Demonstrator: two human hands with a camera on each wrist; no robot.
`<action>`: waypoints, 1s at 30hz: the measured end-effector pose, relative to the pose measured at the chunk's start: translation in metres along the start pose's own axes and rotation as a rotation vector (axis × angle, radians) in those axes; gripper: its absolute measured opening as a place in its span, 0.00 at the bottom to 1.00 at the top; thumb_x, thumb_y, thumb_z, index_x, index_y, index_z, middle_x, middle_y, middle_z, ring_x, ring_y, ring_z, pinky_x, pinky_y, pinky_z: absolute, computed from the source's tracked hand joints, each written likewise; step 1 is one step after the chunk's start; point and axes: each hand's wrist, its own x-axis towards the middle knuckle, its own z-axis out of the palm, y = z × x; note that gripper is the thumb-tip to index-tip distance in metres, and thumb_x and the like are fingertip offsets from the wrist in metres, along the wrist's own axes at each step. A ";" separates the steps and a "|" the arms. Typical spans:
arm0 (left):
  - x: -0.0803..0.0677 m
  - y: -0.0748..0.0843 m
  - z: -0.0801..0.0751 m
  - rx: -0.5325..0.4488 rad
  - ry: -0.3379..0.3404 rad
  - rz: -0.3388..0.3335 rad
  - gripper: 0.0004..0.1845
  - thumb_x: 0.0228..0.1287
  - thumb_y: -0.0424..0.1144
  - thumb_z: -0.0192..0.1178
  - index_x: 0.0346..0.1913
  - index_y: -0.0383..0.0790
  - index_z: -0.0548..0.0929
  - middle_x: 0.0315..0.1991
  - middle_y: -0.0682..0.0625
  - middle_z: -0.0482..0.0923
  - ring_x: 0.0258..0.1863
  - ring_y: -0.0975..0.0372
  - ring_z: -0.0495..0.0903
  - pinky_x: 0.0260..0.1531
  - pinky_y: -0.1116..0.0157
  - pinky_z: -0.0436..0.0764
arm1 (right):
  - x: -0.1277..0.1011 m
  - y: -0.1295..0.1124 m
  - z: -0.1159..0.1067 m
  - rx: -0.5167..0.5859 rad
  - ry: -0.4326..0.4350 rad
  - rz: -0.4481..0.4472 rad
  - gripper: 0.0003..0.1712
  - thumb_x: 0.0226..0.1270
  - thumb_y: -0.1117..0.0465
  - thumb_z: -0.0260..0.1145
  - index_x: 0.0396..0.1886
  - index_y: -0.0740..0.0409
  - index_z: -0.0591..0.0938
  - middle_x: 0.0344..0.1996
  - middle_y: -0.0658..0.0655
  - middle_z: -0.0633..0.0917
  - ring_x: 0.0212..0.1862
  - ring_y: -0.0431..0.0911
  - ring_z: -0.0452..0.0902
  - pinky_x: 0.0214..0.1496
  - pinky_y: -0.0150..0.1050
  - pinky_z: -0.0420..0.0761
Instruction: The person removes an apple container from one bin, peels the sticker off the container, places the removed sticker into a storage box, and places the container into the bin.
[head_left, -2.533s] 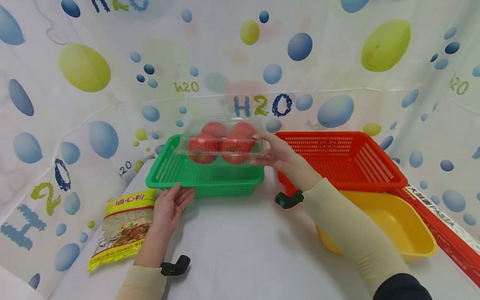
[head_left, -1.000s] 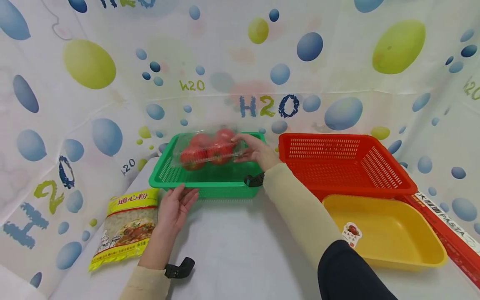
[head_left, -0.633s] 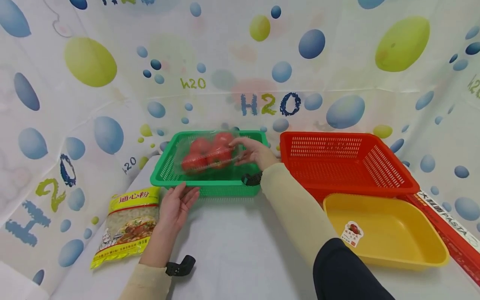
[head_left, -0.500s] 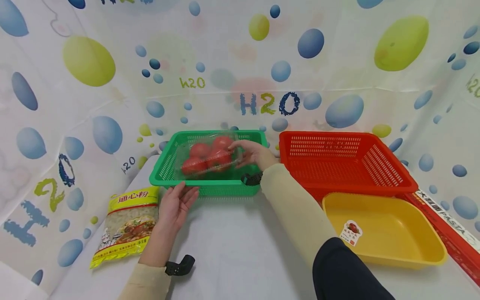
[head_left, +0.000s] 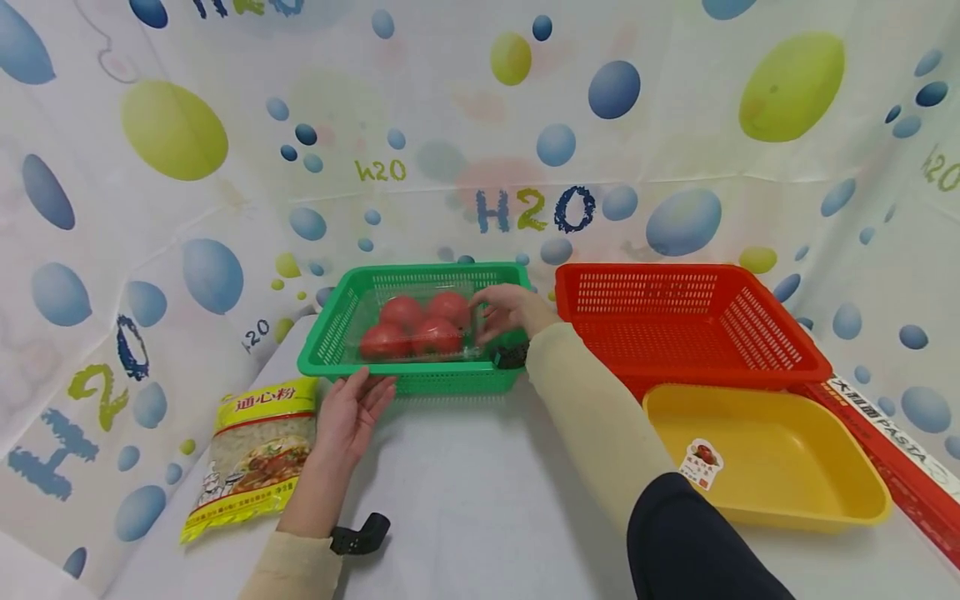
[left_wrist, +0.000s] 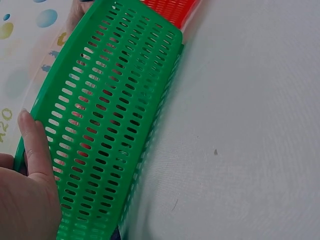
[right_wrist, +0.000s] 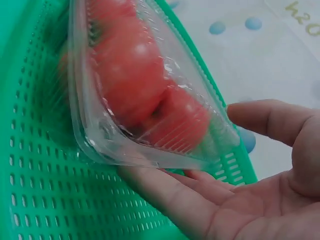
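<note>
Clear plastic clamshell box of tomatoes [head_left: 417, 327]: four red tomatoes inside, lid closed, lying flat on floor of green basket, toward its 3 o'clock side. In right wrist view [right_wrist: 145, 95] transparent ribbed shell, rounded corners, red fruit pressed against lid.

Green perforated plastic basket [head_left: 337, 333]: rectangular, slotted walls and floor, upright on white table, at 9 o'clock of red basket. In left wrist view [left_wrist: 107, 107] long slotted front wall fills frame, red of tomatoes showing through slots.
</note>
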 end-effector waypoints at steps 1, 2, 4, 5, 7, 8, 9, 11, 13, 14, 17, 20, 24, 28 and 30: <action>0.000 0.000 0.000 0.003 0.001 -0.001 0.16 0.81 0.39 0.47 0.64 0.43 0.61 0.39 0.46 0.85 0.40 0.58 0.89 0.44 0.64 0.85 | -0.001 0.000 -0.001 0.005 0.005 0.002 0.42 0.76 0.65 0.58 0.81 0.60 0.47 0.78 0.67 0.52 0.74 0.69 0.55 0.66 0.60 0.70; 0.000 0.000 0.000 0.007 -0.001 -0.002 0.15 0.81 0.39 0.47 0.64 0.43 0.61 0.39 0.46 0.85 0.39 0.59 0.89 0.44 0.64 0.85 | -0.002 0.001 -0.002 0.003 0.013 0.002 0.42 0.76 0.65 0.58 0.81 0.61 0.48 0.78 0.68 0.53 0.74 0.68 0.55 0.66 0.59 0.71; -0.001 0.001 0.000 0.016 -0.006 -0.003 0.14 0.81 0.40 0.47 0.62 0.43 0.62 0.39 0.46 0.85 0.39 0.59 0.89 0.44 0.65 0.85 | -0.003 0.001 -0.002 -0.002 0.017 -0.001 0.41 0.76 0.66 0.59 0.80 0.65 0.49 0.78 0.69 0.53 0.74 0.67 0.55 0.66 0.58 0.71; -0.001 0.001 0.000 0.018 -0.007 -0.003 0.14 0.81 0.40 0.47 0.62 0.43 0.62 0.39 0.46 0.85 0.39 0.59 0.89 0.44 0.65 0.85 | -0.003 0.001 -0.003 -0.005 0.019 -0.002 0.41 0.76 0.66 0.59 0.80 0.66 0.50 0.78 0.69 0.53 0.75 0.66 0.54 0.66 0.58 0.71; -0.001 0.001 0.000 0.023 -0.008 -0.002 0.14 0.81 0.40 0.48 0.62 0.43 0.62 0.39 0.46 0.85 0.39 0.59 0.89 0.44 0.65 0.85 | -0.003 0.002 -0.002 -0.006 0.023 -0.004 0.41 0.75 0.67 0.60 0.79 0.68 0.50 0.78 0.69 0.53 0.75 0.65 0.54 0.66 0.58 0.71; -0.001 0.001 0.001 0.024 -0.007 -0.004 0.15 0.81 0.40 0.48 0.62 0.43 0.62 0.39 0.46 0.85 0.40 0.59 0.89 0.44 0.65 0.85 | -0.003 0.002 -0.002 -0.009 0.029 -0.005 0.41 0.74 0.68 0.60 0.79 0.68 0.51 0.77 0.69 0.54 0.75 0.65 0.55 0.66 0.58 0.72; -0.001 0.000 0.001 0.024 -0.005 -0.006 0.15 0.81 0.40 0.48 0.63 0.43 0.62 0.40 0.46 0.85 0.40 0.59 0.89 0.44 0.65 0.85 | -0.002 0.002 -0.002 -0.012 0.034 -0.004 0.41 0.74 0.68 0.61 0.79 0.69 0.52 0.77 0.70 0.54 0.74 0.65 0.56 0.66 0.57 0.72; 0.000 0.000 0.001 0.019 0.000 -0.008 0.16 0.81 0.40 0.48 0.64 0.43 0.62 0.40 0.46 0.85 0.40 0.59 0.88 0.44 0.65 0.85 | 0.000 0.002 -0.002 -0.026 0.037 -0.003 0.40 0.73 0.68 0.62 0.77 0.71 0.54 0.75 0.71 0.58 0.72 0.65 0.60 0.65 0.57 0.73; 0.000 0.000 0.001 0.019 0.005 -0.006 0.16 0.80 0.40 0.48 0.64 0.43 0.61 0.40 0.46 0.85 0.40 0.59 0.88 0.44 0.65 0.85 | 0.001 0.003 -0.001 -0.040 0.037 -0.003 0.39 0.72 0.69 0.63 0.76 0.73 0.56 0.73 0.73 0.61 0.70 0.66 0.63 0.64 0.56 0.75; 0.000 0.000 0.001 0.020 0.006 -0.006 0.16 0.80 0.40 0.48 0.64 0.43 0.61 0.40 0.46 0.84 0.40 0.59 0.88 0.44 0.65 0.85 | 0.001 0.003 0.000 -0.049 0.035 -0.003 0.38 0.72 0.69 0.64 0.75 0.74 0.57 0.71 0.74 0.63 0.69 0.66 0.65 0.63 0.56 0.75; 0.000 0.000 0.000 0.016 0.006 -0.006 0.17 0.80 0.40 0.48 0.65 0.42 0.61 0.40 0.46 0.84 0.41 0.58 0.88 0.45 0.65 0.85 | -0.001 0.004 0.003 -0.066 0.021 -0.001 0.37 0.72 0.68 0.64 0.74 0.74 0.59 0.69 0.74 0.65 0.69 0.65 0.66 0.61 0.55 0.77; 0.000 0.000 0.000 0.016 0.011 -0.012 0.17 0.80 0.40 0.48 0.65 0.43 0.61 0.40 0.46 0.85 0.41 0.58 0.88 0.45 0.64 0.85 | -0.002 0.005 0.005 -0.083 0.009 0.001 0.36 0.73 0.68 0.63 0.74 0.74 0.59 0.70 0.74 0.66 0.69 0.65 0.66 0.61 0.54 0.77; -0.001 0.000 0.000 0.013 0.012 -0.012 0.17 0.80 0.40 0.48 0.64 0.43 0.61 0.41 0.46 0.85 0.41 0.58 0.88 0.45 0.65 0.85 | -0.001 0.006 0.007 -0.097 -0.019 -0.009 0.35 0.76 0.67 0.60 0.75 0.74 0.57 0.71 0.74 0.65 0.70 0.65 0.66 0.61 0.55 0.76; -0.001 0.001 -0.001 0.015 0.007 -0.012 0.17 0.80 0.40 0.49 0.64 0.43 0.61 0.41 0.46 0.84 0.42 0.58 0.88 0.45 0.65 0.84 | 0.001 0.005 0.006 -0.075 -0.048 -0.004 0.35 0.79 0.65 0.56 0.76 0.73 0.53 0.73 0.74 0.61 0.72 0.65 0.61 0.65 0.57 0.72; -0.001 0.001 -0.001 0.019 0.009 -0.015 0.17 0.80 0.41 0.49 0.64 0.43 0.61 0.41 0.46 0.84 0.41 0.59 0.88 0.45 0.65 0.84 | 0.000 0.005 0.004 -0.060 -0.054 0.008 0.36 0.80 0.63 0.54 0.78 0.72 0.51 0.75 0.73 0.58 0.74 0.65 0.57 0.67 0.58 0.69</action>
